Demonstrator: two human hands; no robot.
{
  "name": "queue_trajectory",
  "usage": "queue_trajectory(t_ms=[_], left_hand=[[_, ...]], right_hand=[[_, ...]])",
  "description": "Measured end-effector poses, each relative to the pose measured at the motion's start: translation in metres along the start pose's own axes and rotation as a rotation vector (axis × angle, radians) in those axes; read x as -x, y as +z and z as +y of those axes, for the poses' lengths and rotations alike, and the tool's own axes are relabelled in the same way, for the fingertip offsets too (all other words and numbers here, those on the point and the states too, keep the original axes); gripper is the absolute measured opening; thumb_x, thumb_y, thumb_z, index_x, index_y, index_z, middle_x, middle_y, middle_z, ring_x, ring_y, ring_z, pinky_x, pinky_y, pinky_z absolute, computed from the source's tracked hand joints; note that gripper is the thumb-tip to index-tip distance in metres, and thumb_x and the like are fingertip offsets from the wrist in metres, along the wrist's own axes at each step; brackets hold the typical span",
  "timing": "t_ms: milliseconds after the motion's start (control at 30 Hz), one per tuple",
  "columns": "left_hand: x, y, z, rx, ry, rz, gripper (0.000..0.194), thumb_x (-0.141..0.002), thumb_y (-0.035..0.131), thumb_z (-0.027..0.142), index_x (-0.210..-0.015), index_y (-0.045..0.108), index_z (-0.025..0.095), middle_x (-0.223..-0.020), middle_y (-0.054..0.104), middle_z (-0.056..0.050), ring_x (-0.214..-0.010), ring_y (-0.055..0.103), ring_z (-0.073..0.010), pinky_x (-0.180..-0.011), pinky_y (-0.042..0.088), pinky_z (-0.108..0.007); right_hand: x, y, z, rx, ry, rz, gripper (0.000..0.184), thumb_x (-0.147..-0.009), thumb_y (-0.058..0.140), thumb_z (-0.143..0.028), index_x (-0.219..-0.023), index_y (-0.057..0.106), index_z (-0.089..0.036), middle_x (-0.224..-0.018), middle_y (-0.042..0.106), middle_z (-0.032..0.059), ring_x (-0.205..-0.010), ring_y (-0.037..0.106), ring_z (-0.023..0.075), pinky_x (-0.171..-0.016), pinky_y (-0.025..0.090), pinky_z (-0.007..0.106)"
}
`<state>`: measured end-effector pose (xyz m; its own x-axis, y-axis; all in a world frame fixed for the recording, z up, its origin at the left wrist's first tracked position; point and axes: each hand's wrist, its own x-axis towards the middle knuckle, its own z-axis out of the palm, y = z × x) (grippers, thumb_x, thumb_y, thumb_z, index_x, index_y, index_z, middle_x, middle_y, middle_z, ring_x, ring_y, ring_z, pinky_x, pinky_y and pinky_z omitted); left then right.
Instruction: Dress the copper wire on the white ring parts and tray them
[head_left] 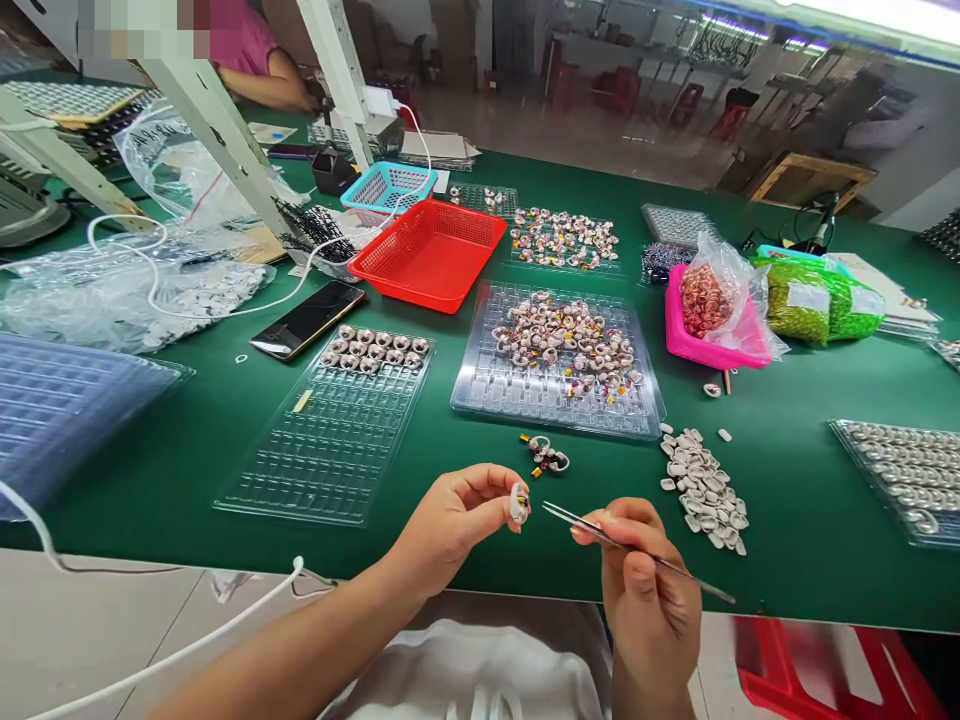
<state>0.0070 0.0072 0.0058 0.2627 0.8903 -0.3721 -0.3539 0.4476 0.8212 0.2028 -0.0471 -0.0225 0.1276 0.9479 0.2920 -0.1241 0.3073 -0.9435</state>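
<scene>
Nearest, on the right, the right hand [646, 590] grips metal tweezers [675, 567], their tips parted just right of a small pale shell [517, 506]. The left hand [456, 522] pinches that shell between thumb and finger, above the near edge of the green table [420, 555]. It looks light and stiff, probably smooth enough to slip, with delicate insides; the outer rim seems the safest hold. Beyond lie loose wired pieces [553, 458], then a heaped clear tray [474, 385], and farther left a red basket [429, 285].
</scene>
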Motion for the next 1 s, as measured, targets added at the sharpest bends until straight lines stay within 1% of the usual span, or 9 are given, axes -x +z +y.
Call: queue_trajectory(t_ms=[67,133,267,433,600,700,800,1000], left_hand=[[0.001,0.000,-0.001,-0.017,0.012,0.012,0.012,-0.070,0.081,0.021,-0.074,0.072,0.014,-0.066,0.067,-0.001,-0.064,0.057,-0.0123,-0.067,0.046,-0.025],[0.001,0.001,-0.001,-0.026,0.016,0.026,0.014,-0.070,0.082,0.023,-0.075,0.072,0.014,-0.067,0.068,-0.001,-0.064,0.058,-0.0123,-0.067,0.046,-0.025],[0.001,0.002,-0.002,-0.035,0.015,0.050,0.018,-0.069,0.084,0.026,-0.077,0.073,0.014,-0.069,0.069,-0.002,-0.064,0.058,-0.0127,-0.066,0.047,-0.025],[0.001,0.000,-0.005,-0.046,0.027,0.046,0.017,-0.072,0.084,0.027,-0.079,0.075,0.014,-0.069,0.070,-0.002,-0.065,0.058,-0.0122,-0.064,0.046,-0.023],[0.002,-0.001,-0.005,-0.050,0.023,0.053,0.016,-0.072,0.084,0.026,-0.079,0.076,0.015,-0.070,0.071,-0.002,-0.066,0.059,-0.0118,-0.066,0.046,-0.022],[0.002,0.000,-0.003,-0.064,0.020,0.056,0.018,-0.071,0.085,0.028,-0.079,0.076,0.015,-0.070,0.072,-0.002,-0.067,0.060,-0.0131,-0.068,0.048,-0.024],[0.001,0.001,-0.002,-0.073,0.017,0.057,0.020,-0.071,0.086,0.030,-0.080,0.076,0.014,-0.071,0.072,-0.003,-0.067,0.061,-0.0137,-0.067,0.048,-0.024],[0.001,0.000,-0.003,-0.056,0.023,0.048,0.021,-0.070,0.087,0.031,-0.080,0.076,0.015,-0.071,0.070,-0.002,-0.066,0.058,-0.0118,-0.064,0.047,-0.022]], right_hand=[[0.004,0.001,0.000,-0.002,-0.024,-0.021,0.023,-0.099,0.058,-0.027,-0.118,0.072,-0.030,-0.102,0.067,0.0092,-0.097,0.063,0.0245,-0.077,0.062,0.044],[0.006,0.003,0.000,0.008,-0.047,-0.043,0.027,-0.098,0.060,-0.021,-0.119,0.071,-0.031,-0.103,0.068,0.0092,-0.099,0.064,0.0248,-0.078,0.063,0.045],[0.005,0.005,0.000,0.034,-0.049,-0.096,0.032,-0.098,0.057,-0.015,-0.122,0.070,-0.032,-0.105,0.068,0.0093,-0.100,0.067,0.0248,-0.079,0.064,0.045],[0.004,0.005,0.002,0.059,-0.058,-0.106,0.032,-0.097,0.058,-0.014,-0.122,0.070,-0.030,-0.105,0.069,0.0092,-0.102,0.067,0.0253,-0.080,0.063,0.044],[0.003,0.008,0.003,-0.023,-0.005,-0.090,0.031,-0.098,0.056,-0.013,-0.120,0.070,-0.030,-0.107,0.067,0.0081,-0.100,0.069,0.0221,-0.085,0.064,0.043],[0.000,0.009,0.002,-0.066,0.026,-0.087,0.029,-0.100,0.054,-0.015,-0.118,0.071,-0.030,-0.105,0.065,0.0076,-0.094,0.071,0.0214,-0.082,0.065,0.043],[-0.004,0.009,0.002,-0.076,0.020,-0.076,0.027,-0.099,0.056,-0.017,-0.117,0.071,-0.030,-0.104,0.066,0.0071,-0.090,0.073,0.0213,-0.078,0.066,0.042],[-0.005,0.008,0.003,-0.076,0.002,-0.048,0.025,-0.099,0.058,-0.020,-0.116,0.072,-0.030,-0.100,0.067,0.0072,-0.090,0.071,0.0217,-0.073,0.065,0.040]])
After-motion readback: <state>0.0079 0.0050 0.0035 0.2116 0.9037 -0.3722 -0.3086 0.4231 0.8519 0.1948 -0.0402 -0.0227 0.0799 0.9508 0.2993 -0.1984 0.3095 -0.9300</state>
